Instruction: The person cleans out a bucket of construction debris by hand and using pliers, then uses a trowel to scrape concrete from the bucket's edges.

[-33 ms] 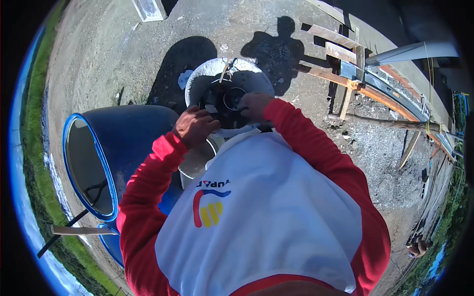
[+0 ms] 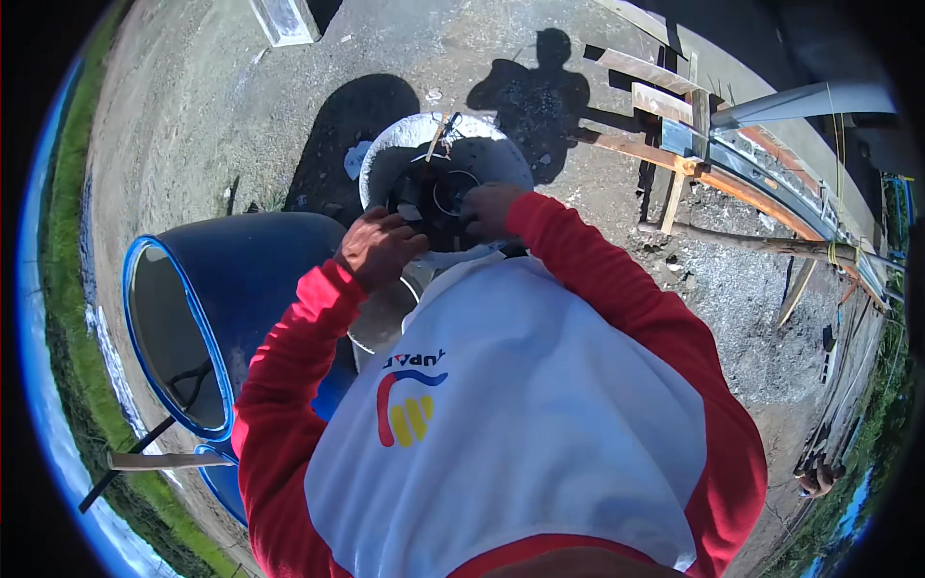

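In front of my body stands a wide white-rimmed tub (image 2: 511, 154), its inside mostly in shadow. Within it is a black rounded object (image 2: 438, 207) with a thin pale ring on top; its exact kind does not show. My left hand (image 2: 379, 249) has its fingers curled over the near left edge of this black object. At its right side my right hand (image 2: 489, 209) is closed, its fingertips partly hidden against the dark surface. A wooden stick (image 2: 437, 137) with a dark cord leans at the tub's far side.
A large blue barrel (image 2: 260, 250) lies at the left, mouth outward, a dark stick inside. Below it are a second blue barrel (image 2: 220, 477) and a wooden slat (image 2: 169, 461). A pale bucket (image 2: 378, 318) sits below my left hand. Wooden framing (image 2: 694, 173) stands right.
My right hand has shifted slightly left beside the black object. The left hand keeps its place, and the whole view has moved a little.
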The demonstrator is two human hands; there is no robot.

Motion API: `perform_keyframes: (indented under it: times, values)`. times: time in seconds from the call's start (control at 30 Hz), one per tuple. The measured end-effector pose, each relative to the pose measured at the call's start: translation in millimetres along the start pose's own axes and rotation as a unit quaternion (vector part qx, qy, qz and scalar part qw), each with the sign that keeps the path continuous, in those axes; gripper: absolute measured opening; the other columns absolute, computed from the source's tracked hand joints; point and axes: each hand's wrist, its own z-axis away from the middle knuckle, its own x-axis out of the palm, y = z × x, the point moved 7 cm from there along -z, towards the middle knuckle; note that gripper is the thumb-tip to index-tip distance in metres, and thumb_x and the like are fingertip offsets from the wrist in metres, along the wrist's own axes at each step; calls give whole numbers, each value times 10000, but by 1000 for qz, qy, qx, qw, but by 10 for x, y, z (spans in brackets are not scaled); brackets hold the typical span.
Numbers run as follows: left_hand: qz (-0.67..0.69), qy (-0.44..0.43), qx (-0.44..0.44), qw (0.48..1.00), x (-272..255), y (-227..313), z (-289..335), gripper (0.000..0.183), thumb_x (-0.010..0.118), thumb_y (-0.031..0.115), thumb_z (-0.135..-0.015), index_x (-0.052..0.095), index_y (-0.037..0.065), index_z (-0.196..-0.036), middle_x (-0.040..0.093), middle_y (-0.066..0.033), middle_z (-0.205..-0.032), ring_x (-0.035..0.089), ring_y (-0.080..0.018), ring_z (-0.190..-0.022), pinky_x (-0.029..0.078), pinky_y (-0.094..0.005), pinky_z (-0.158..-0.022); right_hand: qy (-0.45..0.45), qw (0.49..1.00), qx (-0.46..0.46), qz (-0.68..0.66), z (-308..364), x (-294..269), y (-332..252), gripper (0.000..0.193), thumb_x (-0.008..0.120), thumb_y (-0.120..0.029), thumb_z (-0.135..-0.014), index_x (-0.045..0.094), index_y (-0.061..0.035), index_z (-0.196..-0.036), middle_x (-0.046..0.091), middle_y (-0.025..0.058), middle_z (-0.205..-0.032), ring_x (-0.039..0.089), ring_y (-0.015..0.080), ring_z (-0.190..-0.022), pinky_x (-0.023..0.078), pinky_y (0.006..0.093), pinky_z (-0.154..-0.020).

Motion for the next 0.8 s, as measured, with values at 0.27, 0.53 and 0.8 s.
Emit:
perform_keyframes:
  times: [0.27, 0.53, 0.8]
  values:
    - [11, -39, -28, 999, -227, -886, -878, 117, 566, 152, -549, 519, 119, -651, 505, -9, -595, 509, -175, -649, 384, -312, -641, -202, 968, 39, 147, -782, -593, 608, 306, 556, -304, -686, 610, -71, -878, 589, 124, -849, 557, 255, -815, 425, 355, -732]
    - [11, -55, -28, 998, 25, -2339, -1647, 87, 536, 135, -603, 540, 126, -689, 553, -30, -622, 543, -179, -678, 396, -314, -656, 18, 995, 91, -39, -1705, -2062, 1479, 328, 568, -357, -641, 602, -44, -733, 582, 130, -693, 561, 266, -673, 423, 365, -654]
    - [3, -70, -1, 998, -135, -3896, -2788, 126, 613, 142, -577, 529, 117, -667, 541, -34, -581, 537, -195, -624, 382, -336, -615, 338, 929, 86, -120, -2080, -3708, 2248, 364, 627, -400, -581, 486, -67, -540, 496, 86, -519, 505, 235, -508, 390, 345, -514]
